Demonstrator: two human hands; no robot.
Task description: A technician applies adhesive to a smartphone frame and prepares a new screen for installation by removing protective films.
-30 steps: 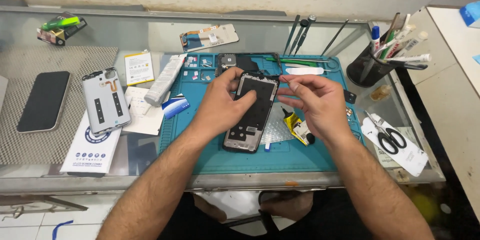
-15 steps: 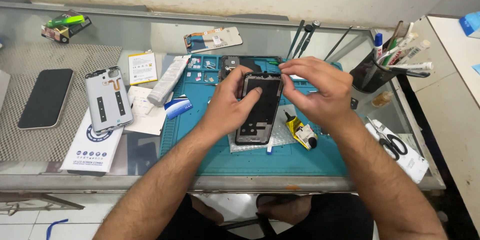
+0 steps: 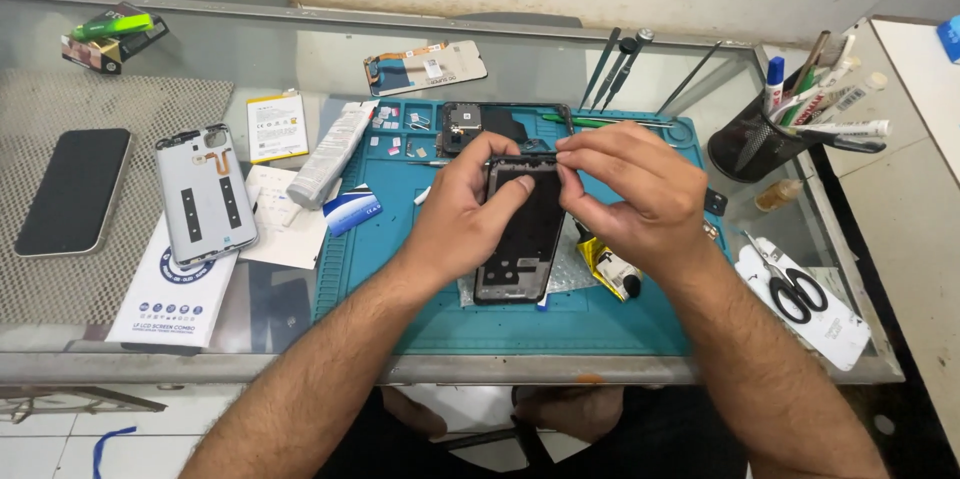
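Observation:
A dark phone frame [image 3: 522,239] lies lengthwise on the blue work mat [image 3: 400,239]. My left hand [image 3: 462,207] grips its left side, with the thumb pressed on its upper face. My right hand [image 3: 625,189] pinches the frame's top edge with fingertips close together. A black phone part [image 3: 480,124] lies on the mat just beyond my hands. A yellow glue tube [image 3: 612,269] rests on the mat under my right wrist.
A grey phone back cover [image 3: 205,194], a black phone [image 3: 75,189], a battery [image 3: 277,126], a white tube [image 3: 335,152] and a screen panel [image 3: 425,66] lie left and behind. A tool cup [image 3: 750,144], scissors [image 3: 790,284] and long tools [image 3: 620,64] stand to the right.
My right hand has come in from the right side onto the frame's top edge. My left hand shifted up along the frame. The camera moved closer.

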